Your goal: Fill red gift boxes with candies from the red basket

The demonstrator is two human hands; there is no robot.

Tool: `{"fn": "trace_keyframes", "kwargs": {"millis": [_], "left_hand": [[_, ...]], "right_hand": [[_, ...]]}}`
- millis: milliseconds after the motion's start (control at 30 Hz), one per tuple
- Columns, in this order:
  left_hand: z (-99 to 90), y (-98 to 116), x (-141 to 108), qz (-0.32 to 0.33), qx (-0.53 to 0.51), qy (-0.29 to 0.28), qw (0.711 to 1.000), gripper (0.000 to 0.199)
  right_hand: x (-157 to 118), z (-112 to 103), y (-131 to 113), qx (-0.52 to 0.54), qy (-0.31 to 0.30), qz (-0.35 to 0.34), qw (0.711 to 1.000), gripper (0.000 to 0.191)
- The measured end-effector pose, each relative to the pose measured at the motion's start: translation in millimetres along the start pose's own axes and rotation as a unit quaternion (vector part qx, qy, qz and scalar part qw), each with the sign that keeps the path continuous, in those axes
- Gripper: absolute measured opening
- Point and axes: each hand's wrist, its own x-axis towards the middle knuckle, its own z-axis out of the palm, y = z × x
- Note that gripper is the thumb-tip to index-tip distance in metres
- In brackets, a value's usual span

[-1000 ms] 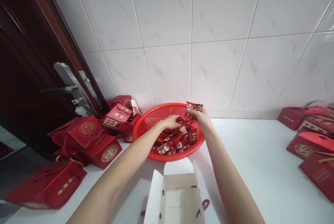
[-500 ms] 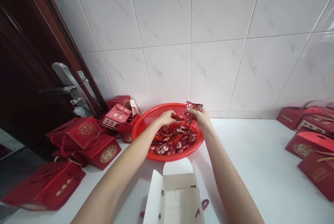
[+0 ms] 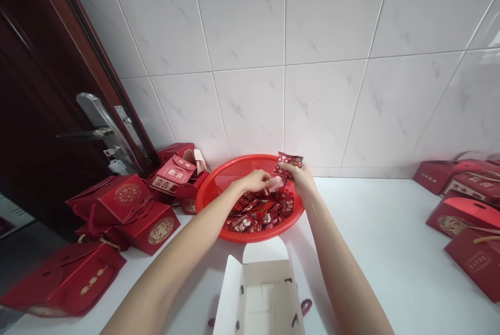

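A round red plastic basket stands against the tiled wall, with many red-wrapped candies heaped inside. My right hand is closed on red dotted candy packets above the basket's right side. Over the heap, my left hand pinches a pale pink wrapped candy between thumb and fingers. Below the basket sits an open cardboard box, white inside, its flaps spread and nothing visible in it; its near end is cut off by the frame.
Several red gift boxes are piled at the left beside a dark wooden door with a metal handle. More red boxes lie at the right edge of the white table.
My left hand has moved slightly right over the heap and now holds a pale pink candy. My right hand stays nearly in place with its packets.
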Motion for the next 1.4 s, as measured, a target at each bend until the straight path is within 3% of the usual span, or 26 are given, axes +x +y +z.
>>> {"fn": "trace_keyframes", "kwargs": {"millis": [233, 500, 800, 933, 1100, 1233, 1400], "left_hand": [[-12.9, 7, 4, 0.045, -0.163, 0.102, 0.98, 0.038], [-22.1, 25, -2, 0.082, -0.349, 0.227, 0.906, 0.015], [-21.8, 25, -2, 0.048, -0.348, 0.272, 0.896, 0.05], [-20.9, 28, -2, 0.045, -0.339, 0.261, 0.903, 0.053], [-16.1, 36, -6, 0.061, -0.393, 0.194, 0.896, 0.044], [-12.7, 36, -6, 0.052, -0.348, 0.111, 0.929, 0.036], [-11.5, 33, -6, 0.058, -0.304, 0.121, 0.943, 0.038]], "right_hand": [[3, -1, -1, 0.023, 0.034, -0.012, 0.999, 0.016], [2, 1, -3, 0.052, 0.044, 0.016, 0.998, 0.013], [0, 2, -6, 0.045, 0.046, 0.015, 0.998, 0.013], [0, 0, -4, 0.023, 0.017, 0.025, 0.999, 0.015], [-2, 0, -2, 0.025, -0.029, 0.028, 0.999, 0.024], [-4, 2, -6, 0.031, -0.027, 0.028, 0.999, 0.025], [-4, 3, -6, 0.016, -0.04, 0.033, 0.999, 0.027]]}}
